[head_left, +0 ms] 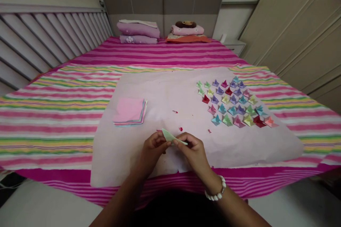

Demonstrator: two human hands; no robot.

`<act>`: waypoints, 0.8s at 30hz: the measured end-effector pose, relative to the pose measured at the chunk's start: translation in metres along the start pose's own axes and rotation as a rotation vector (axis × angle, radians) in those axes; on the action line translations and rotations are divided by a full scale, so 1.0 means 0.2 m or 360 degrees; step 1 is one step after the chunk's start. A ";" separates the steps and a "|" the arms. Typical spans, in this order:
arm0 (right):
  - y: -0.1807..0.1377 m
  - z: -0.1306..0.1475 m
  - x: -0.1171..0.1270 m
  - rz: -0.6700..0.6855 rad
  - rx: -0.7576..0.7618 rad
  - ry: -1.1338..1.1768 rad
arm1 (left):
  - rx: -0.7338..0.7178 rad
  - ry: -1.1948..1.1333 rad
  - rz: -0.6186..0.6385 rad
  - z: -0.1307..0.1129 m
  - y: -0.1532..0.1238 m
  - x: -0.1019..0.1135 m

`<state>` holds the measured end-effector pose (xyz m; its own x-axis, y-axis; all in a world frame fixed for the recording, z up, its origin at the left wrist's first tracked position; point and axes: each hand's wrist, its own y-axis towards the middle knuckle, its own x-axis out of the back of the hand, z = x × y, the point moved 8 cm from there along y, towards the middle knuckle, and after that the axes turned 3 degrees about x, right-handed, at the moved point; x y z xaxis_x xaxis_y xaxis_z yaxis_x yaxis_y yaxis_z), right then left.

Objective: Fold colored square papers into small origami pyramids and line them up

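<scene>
A pale green piece of folded paper is pinched between both hands above the white sheet. My left hand grips its left part between thumb and fingers. On the right side, my right hand holds the other end, thumb on the near face; a white bead bracelet circles that wrist. Left of the hands lies a stack of square coloured paper, pink on top. Several small folded paper boats in many colours stand in rows to the right. The lower edge of the green paper is partly hidden by my fingers.
The large white sheet covers part of a striped bed. Small red scraps lie just beyond my hands. Folded bedding sits by the headboard. A slatted rail borders the left, a wardrobe the right.
</scene>
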<state>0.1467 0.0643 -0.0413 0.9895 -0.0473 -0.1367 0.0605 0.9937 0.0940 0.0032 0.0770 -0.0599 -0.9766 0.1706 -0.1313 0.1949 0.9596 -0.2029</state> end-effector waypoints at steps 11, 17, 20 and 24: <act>0.00 -0.04 -0.08 0.0298 -0.0453 0.0461 | -0.0053 0.0144 0.0277 -0.03 -0.01 -0.01; 0.01 -0.04 -0.07 0.0249 -0.0455 0.0381 | -0.0079 0.0218 0.0463 -0.08 -0.04 -0.06; 0.01 -0.05 -0.07 0.0247 -0.0469 0.0376 | -0.0088 0.0250 0.0484 -0.08 -0.05 -0.07; 0.00 -0.06 -0.07 0.0271 -0.0500 0.0389 | -0.0115 0.0261 0.0511 -0.07 -0.05 -0.07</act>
<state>0.1319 0.0669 -0.0509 0.9193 0.1079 -0.3785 -0.1814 0.9696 -0.1642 0.0132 0.0682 -0.0427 -0.8694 0.4938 -0.0189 0.4928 0.8636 -0.1066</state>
